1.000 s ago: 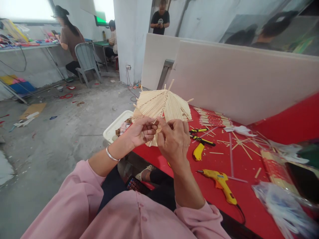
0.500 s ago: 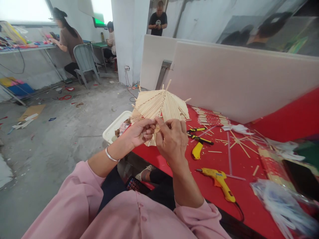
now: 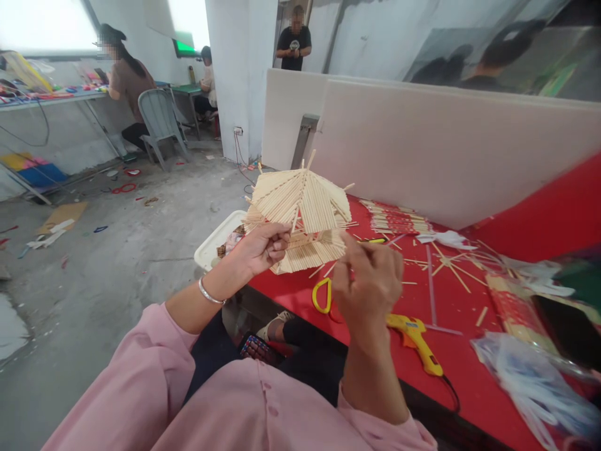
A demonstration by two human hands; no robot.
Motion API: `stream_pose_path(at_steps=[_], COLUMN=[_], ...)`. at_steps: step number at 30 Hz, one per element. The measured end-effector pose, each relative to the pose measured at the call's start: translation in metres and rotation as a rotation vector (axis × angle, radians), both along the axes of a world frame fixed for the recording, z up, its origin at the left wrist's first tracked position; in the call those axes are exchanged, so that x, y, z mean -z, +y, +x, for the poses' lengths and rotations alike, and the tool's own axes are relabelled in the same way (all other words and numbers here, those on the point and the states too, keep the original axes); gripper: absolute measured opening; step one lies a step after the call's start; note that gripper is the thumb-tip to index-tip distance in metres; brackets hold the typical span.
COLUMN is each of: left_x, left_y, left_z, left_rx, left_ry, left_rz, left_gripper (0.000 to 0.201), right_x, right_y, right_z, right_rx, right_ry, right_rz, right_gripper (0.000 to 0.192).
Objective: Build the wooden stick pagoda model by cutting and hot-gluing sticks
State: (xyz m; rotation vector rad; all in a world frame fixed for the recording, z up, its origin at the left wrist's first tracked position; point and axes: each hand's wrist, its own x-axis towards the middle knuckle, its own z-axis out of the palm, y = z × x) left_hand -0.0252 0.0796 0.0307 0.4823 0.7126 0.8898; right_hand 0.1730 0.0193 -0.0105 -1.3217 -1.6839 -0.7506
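"Anything hidden or cut off?"

"Plenty. Far back, a standing person (image 3: 293, 47), legs hidden behind white boards (image 3: 422, 150). On the red table (image 3: 460, 351), concealed behind the right hand (image 3: 370, 275): the front of a yellow glue gun (image 3: 426, 356). Just left of that hand, a yellow loop (image 3: 315, 299), the rest of the tool lost from sight. Near right, a crumpled plastic bag (image 3: 516, 376), contents hard to read."

"And the grip, right and left?"

"Right: blurred, fingers loosely curled, before the right edge of the stick model (image 3: 323, 210); impossible to tell anything held, or touching from apart. Left hand (image 3: 263, 254): thumb and fingertips drawn narrow at the model's near side, right by a thin stick (image 3: 296, 219) (too slight to tell gripped from merely alongside)."

"Whereabouts and looks of the model?"

"At the left end of the table, beside a pale tray (image 3: 211, 245). Many-sided and umbrella-like, with pale sticks laid side by side in sloping panels; ridges meeting at a peak, sticks poking up there and out at the corners. In the near face, a narrow gap with red showing through. Below, a lower tier (image 3: 305, 255), partly covered by the left hand."
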Motion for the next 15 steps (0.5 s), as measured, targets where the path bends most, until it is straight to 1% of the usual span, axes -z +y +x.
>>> stream_pose_path(at_steps=[2,3,5,7,8,10,11,12,13,15], left_x=[0.001,0.001,0.002,0.004,0.005,0.006,0.006,0.007,0.006,0.006], left_y=[0.0,0.0,0.001,0.002,0.003,0.004,0.005,0.005,0.005,0.004], left_z=[-0.001,-0.001,-0.002,-0.002,-0.002,-0.001,-0.001,0.0,0.0,-0.001], left_rx=[-0.008,-0.01,-0.013,-0.011,-0.012,-0.014,-0.013,-0.013,-0.011,-0.01], left_ry=[0.006,0.007,0.006,0.006,0.004,-0.001,-0.004,-0.006,-0.007,-0.007], left_rz=[0.004,0.009,0.024,0.032,0.033,0.034,0.033,0.032,0.028,0.022], left_gripper=[0.026,0.026,0.025,0.024,0.023,0.023,0.022,0.022,0.022,0.022], right_x=[0.017,0.027,0.046,0.062,0.069,0.08,0.085,0.09,0.095,0.105], right_y=[-0.016,-0.025,-0.048,-0.069,-0.078,-0.088,-0.09,-0.09,-0.088,-0.082], right_z=[0.032,0.05,0.084,0.115,0.128,0.148,0.156,0.161,0.166,0.171], right_rx=[0.175,0.296,0.547,0.77,0.854,0.919,0.901,0.863,0.824,0.745], right_ry=[0.036,0.068,0.126,0.193,0.225,0.273,0.289,0.296,0.298,0.291], right_rz=[-0.055,-0.132,-0.36,-0.67,-0.813,-1.095,-1.21,-1.295,-1.337,-1.29], right_gripper=[0.038,0.038,0.046,0.057,0.06,0.061,0.06,0.059,0.057,0.052])
